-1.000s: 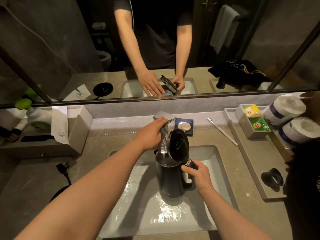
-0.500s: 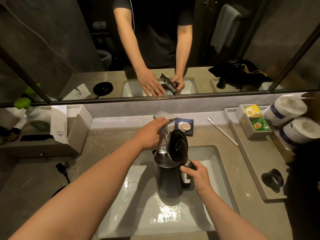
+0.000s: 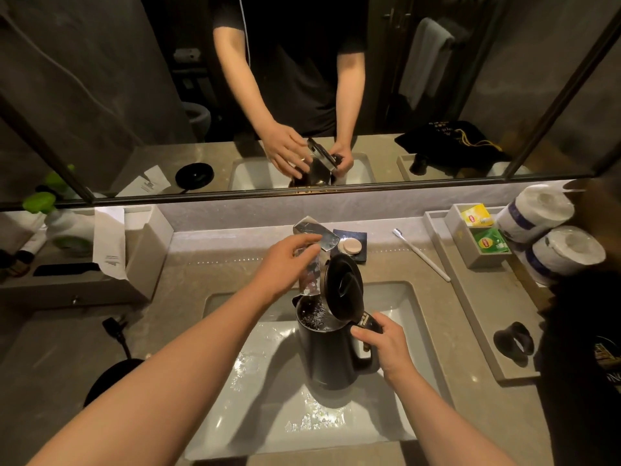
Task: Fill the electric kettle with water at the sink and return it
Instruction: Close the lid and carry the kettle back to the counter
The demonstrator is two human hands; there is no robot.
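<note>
A dark electric kettle (image 3: 327, 356) is held over the white sink basin (image 3: 268, 415), its lid (image 3: 342, 287) flipped up. My right hand (image 3: 383, 344) grips the kettle's handle. A chrome faucet (image 3: 314, 250) stands behind the kettle, its spout over the kettle's mouth. Bubbly water shows inside the kettle. My left hand (image 3: 285, 264) rests on the faucet's lever, fingers curled over it. The kettle's round black base (image 3: 107, 381) lies on the counter at the left with its plug.
A toothbrush (image 3: 420, 253) and a soap dish (image 3: 349, 245) lie behind the sink. At the right stands a grey tray (image 3: 477, 317) with tea bags, toilet rolls (image 3: 551, 237) and a black object. An amenity box (image 3: 111, 264) sits at the left. A mirror lines the wall.
The kettle has stayed under the spout with more water showing near its top. My left hand keeps its hold on the faucet lever; my right hand holds the handle as before.
</note>
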